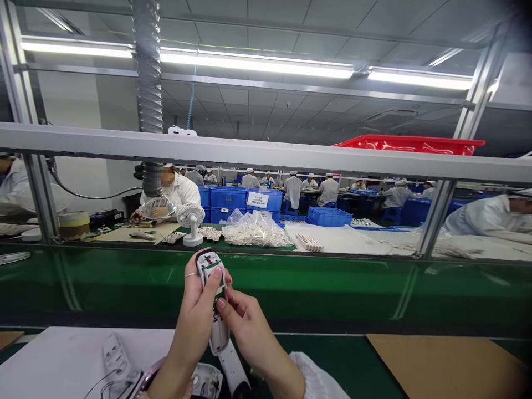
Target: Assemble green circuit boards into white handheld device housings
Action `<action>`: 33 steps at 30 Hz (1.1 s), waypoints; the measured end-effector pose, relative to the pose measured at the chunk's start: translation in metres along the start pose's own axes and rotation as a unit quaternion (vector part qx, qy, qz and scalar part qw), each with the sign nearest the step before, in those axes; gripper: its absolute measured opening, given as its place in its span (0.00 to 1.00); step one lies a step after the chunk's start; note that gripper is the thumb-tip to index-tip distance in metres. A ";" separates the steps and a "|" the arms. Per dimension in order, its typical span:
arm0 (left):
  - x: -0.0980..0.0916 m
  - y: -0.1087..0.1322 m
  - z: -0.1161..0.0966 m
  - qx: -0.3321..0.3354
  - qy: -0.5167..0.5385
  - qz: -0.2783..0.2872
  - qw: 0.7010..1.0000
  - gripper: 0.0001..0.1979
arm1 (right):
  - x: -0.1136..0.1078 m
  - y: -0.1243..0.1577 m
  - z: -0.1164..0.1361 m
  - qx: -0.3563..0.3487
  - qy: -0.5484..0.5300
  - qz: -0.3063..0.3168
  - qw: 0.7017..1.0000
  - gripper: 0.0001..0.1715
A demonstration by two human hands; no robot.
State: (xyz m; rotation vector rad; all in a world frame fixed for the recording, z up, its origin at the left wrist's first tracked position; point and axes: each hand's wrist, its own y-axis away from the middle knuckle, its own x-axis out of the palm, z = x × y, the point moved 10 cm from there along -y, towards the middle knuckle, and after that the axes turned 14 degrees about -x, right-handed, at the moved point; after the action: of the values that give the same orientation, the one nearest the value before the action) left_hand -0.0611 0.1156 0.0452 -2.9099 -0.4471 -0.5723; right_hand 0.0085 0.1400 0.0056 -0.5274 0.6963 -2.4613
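A long white plastic housing (220,334), its inside showing a green circuit board and dark parts, is held up over the near edge of the green belt. My left hand (199,293) is wrapped round its upper part, the thumb on the board. Lower down, my right hand (245,321) pinches the right side of the housing, thumb near the middle of the board. Below my hands lie a white handle-like part (233,366) and a rounded white shell (206,381). What my fingers cover cannot be made out.
The green belt (316,288) crosses in front, with metal posts and a shelf bar (266,152) above. Beyond stand a small white fan (192,221), a bag of white parts (257,230) and blue bins (330,216). A white power strip (115,354) lies lower left. Several people sit beyond.
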 end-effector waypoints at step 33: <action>0.020 0.017 -0.005 -0.005 -0.011 0.153 0.988 0.25 | -0.001 0.004 0.040 -0.085 0.034 -0.003 0.996 0.12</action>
State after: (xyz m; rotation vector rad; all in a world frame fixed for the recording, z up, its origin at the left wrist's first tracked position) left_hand -0.0395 0.1035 0.0559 -2.9127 0.0032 -0.4957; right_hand 0.0304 0.1230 0.0343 -0.5110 0.9393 -2.4482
